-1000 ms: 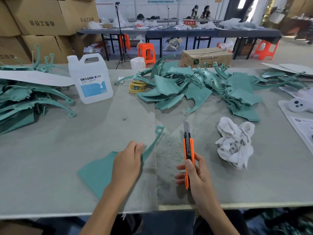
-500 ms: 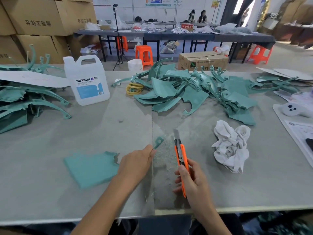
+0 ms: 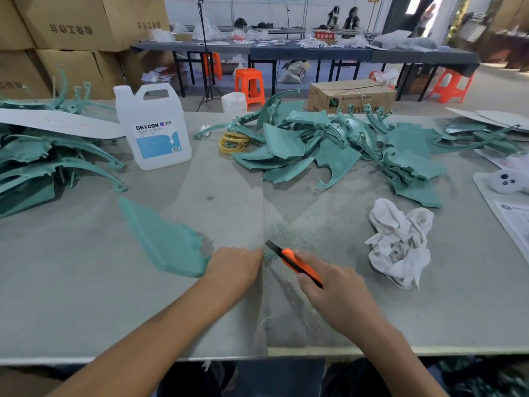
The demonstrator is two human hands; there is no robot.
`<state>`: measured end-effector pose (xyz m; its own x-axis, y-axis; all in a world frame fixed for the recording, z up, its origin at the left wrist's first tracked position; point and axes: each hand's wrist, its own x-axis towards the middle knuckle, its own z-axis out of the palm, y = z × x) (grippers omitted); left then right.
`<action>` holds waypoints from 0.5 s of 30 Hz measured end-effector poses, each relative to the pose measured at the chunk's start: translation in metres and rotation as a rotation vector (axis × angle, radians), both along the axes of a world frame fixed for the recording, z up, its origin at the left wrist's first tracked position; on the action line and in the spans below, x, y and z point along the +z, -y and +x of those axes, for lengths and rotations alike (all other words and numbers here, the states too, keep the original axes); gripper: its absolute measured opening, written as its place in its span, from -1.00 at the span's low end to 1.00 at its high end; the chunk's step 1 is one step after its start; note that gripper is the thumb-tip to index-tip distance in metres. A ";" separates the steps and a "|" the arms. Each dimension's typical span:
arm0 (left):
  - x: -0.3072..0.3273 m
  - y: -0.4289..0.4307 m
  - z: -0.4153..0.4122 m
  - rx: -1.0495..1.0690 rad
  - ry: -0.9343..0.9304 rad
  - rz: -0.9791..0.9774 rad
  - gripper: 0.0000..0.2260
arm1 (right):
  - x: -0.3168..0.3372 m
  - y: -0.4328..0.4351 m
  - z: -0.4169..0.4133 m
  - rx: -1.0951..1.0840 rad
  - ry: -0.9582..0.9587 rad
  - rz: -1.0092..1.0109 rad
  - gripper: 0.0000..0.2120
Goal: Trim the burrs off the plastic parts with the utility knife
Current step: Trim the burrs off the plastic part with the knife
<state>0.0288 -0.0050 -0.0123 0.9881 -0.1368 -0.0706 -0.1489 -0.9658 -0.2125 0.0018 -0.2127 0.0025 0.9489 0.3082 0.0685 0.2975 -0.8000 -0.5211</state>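
A flat teal plastic part (image 3: 163,239) lies on the grey table (image 3: 86,296), its wide end pointing far left. My left hand (image 3: 233,266) grips its narrow near end, which is hidden under the fingers. My right hand (image 3: 329,287) holds an orange utility knife (image 3: 294,262), tilted so its blade tip points left, right beside my left fingertips. Fine teal shavings (image 3: 289,239) lie just beyond the blade.
A heap of teal parts (image 3: 343,147) fills the far middle and right; another heap (image 3: 43,161) lies at the left. A white DEXCON jug (image 3: 154,130), yellow rings (image 3: 233,142), a crumpled white rag (image 3: 400,242) and papers (image 3: 512,219) stand around.
My left hand turned the part so its wide end swung further left and away. The knife tilted from pointing away to pointing left, its tip now at my left fingers.
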 end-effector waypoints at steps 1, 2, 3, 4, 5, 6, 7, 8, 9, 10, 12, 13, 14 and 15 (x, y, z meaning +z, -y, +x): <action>0.001 0.000 0.000 -0.003 0.000 0.006 -0.81 | 0.002 -0.001 0.001 0.009 -0.002 -0.015 -0.56; 0.001 0.000 0.000 -0.008 0.001 0.009 -0.81 | 0.004 -0.001 0.002 0.012 -0.003 -0.033 -0.56; 0.001 0.000 0.000 -0.011 0.000 0.008 -0.81 | 0.006 -0.001 0.004 0.010 -0.007 -0.050 -0.57; 0.001 0.000 0.000 -0.013 -0.001 0.005 -0.81 | 0.007 -0.001 0.007 0.004 -0.014 -0.059 -0.57; 0.001 0.000 -0.001 -0.014 0.002 0.005 -0.81 | 0.009 -0.001 0.010 -0.004 -0.023 -0.062 -0.58; 0.001 0.000 -0.002 -0.016 0.007 0.007 -0.80 | 0.009 -0.001 0.012 -0.009 -0.031 -0.063 -0.59; 0.001 0.000 -0.002 -0.019 0.011 0.008 -0.80 | 0.009 -0.003 0.014 -0.010 -0.041 -0.062 -0.60; 0.001 0.000 -0.002 -0.022 0.013 0.007 -0.79 | 0.010 -0.004 0.015 -0.013 -0.048 -0.057 -0.61; 0.001 0.000 -0.002 -0.025 0.014 0.003 -0.78 | 0.009 -0.005 0.016 -0.016 -0.049 -0.057 -0.61; 0.000 0.000 -0.003 -0.025 0.014 0.000 -0.78 | 0.008 -0.004 0.016 -0.022 -0.044 -0.069 -0.61; 0.000 -0.001 -0.003 -0.032 0.015 -0.003 -0.77 | 0.006 0.002 0.019 -0.057 -0.045 -0.123 -0.61; -0.001 -0.001 -0.003 -0.037 0.010 -0.002 -0.77 | 0.006 0.007 0.021 -0.083 -0.065 -0.118 -0.62; -0.002 -0.001 -0.002 -0.037 0.003 -0.004 -0.76 | 0.007 0.013 0.022 -0.101 -0.083 -0.097 -0.62; -0.002 -0.001 -0.001 -0.031 -0.004 -0.006 -0.76 | 0.007 0.017 0.024 -0.107 -0.089 -0.078 -0.61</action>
